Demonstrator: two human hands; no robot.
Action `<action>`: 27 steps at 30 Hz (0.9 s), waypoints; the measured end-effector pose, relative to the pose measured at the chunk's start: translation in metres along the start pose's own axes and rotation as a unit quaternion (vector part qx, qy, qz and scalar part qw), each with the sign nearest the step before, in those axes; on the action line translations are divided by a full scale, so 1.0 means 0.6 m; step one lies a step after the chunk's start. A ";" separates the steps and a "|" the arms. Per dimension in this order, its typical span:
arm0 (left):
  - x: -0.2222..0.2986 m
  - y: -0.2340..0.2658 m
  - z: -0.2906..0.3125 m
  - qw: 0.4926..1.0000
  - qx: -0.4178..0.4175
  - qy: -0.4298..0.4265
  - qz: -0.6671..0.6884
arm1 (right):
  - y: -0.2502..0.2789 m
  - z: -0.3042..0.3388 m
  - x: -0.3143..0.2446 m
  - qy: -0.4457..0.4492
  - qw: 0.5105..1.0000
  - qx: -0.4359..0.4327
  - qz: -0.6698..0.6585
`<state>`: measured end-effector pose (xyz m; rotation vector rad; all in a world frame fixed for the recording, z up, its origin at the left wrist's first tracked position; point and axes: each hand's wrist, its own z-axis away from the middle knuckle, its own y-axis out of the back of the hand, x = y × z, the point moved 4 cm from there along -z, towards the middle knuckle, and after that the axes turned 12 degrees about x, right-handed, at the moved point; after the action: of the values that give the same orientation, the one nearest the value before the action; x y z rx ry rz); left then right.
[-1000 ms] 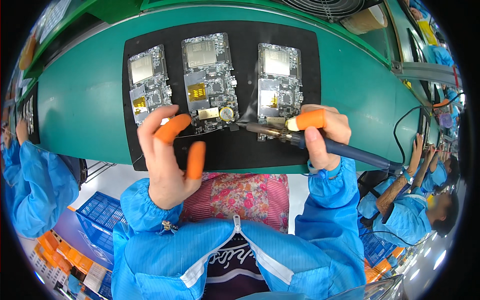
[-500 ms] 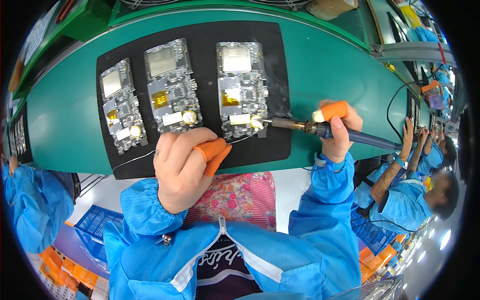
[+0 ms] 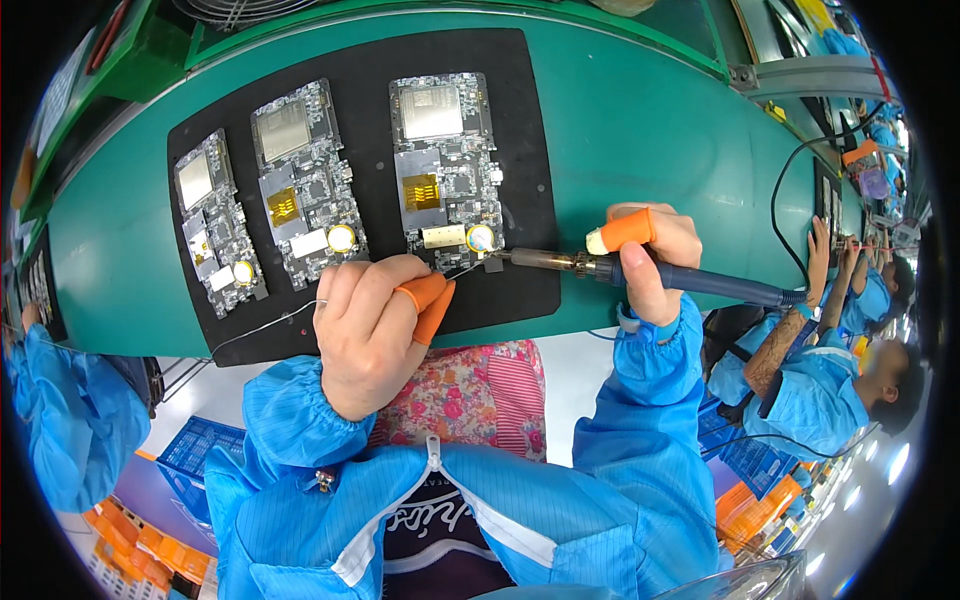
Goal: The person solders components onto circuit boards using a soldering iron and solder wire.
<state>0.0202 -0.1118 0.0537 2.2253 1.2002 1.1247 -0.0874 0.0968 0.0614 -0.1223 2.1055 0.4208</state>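
My right hand grips a soldering iron by its dark blue handle, an orange finger cot on one finger. The iron's tip meets the lower right corner of the rightmost circuit board, beside a round, coin-like yellow-rimmed part. Pinched in my left hand, between fingers in orange cots, is a thin solder wire. Its short front end points to the same corner; whether it touches the iron's tip I cannot tell. Two similar boards, a middle one and a left one, lie alongside.
The boards rest on a black mat upon a green tabletop. A black cable runs up from the iron's rear. At the right, a co-worker in blue sits close to the table; another person's blue sleeve shows at left.
The whole view has shifted, so mat and boards appear further left. The iron's tip has moved from the round part's edge down to the board's corner. Both hands keep their holds.
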 end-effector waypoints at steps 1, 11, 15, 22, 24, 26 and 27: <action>0.001 0.000 0.000 1.000 -0.001 0.000 -0.001 | -0.002 -0.001 0.000 0.001 1.000 -0.018 0.003; 0.008 -0.009 -0.010 1.000 -0.007 -0.018 -0.003 | -0.001 -0.002 0.002 0.014 1.000 -0.020 -0.003; 0.013 -0.014 -0.016 0.999 -0.022 -0.036 -0.017 | -0.004 -0.003 0.000 0.018 1.000 -0.023 0.006; 0.021 -0.025 -0.023 0.998 -0.030 -0.051 -0.027 | -0.004 -0.002 0.001 0.018 1.000 -0.022 0.000; 0.023 -0.027 -0.025 0.998 -0.038 -0.055 -0.023 | -0.005 -0.002 0.001 0.017 1.000 -0.023 0.001; 0.026 -0.028 -0.027 0.997 -0.044 -0.057 -0.029 | -0.004 -0.002 0.001 0.016 1.000 -0.024 0.003; 0.027 -0.028 -0.027 0.996 -0.050 -0.059 -0.036 | -0.004 -0.002 0.001 0.016 1.000 -0.025 0.004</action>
<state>0.0034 -0.0898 0.0606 2.1238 1.1410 0.9899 -0.0880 0.0940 0.0610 -0.1514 2.1271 0.4788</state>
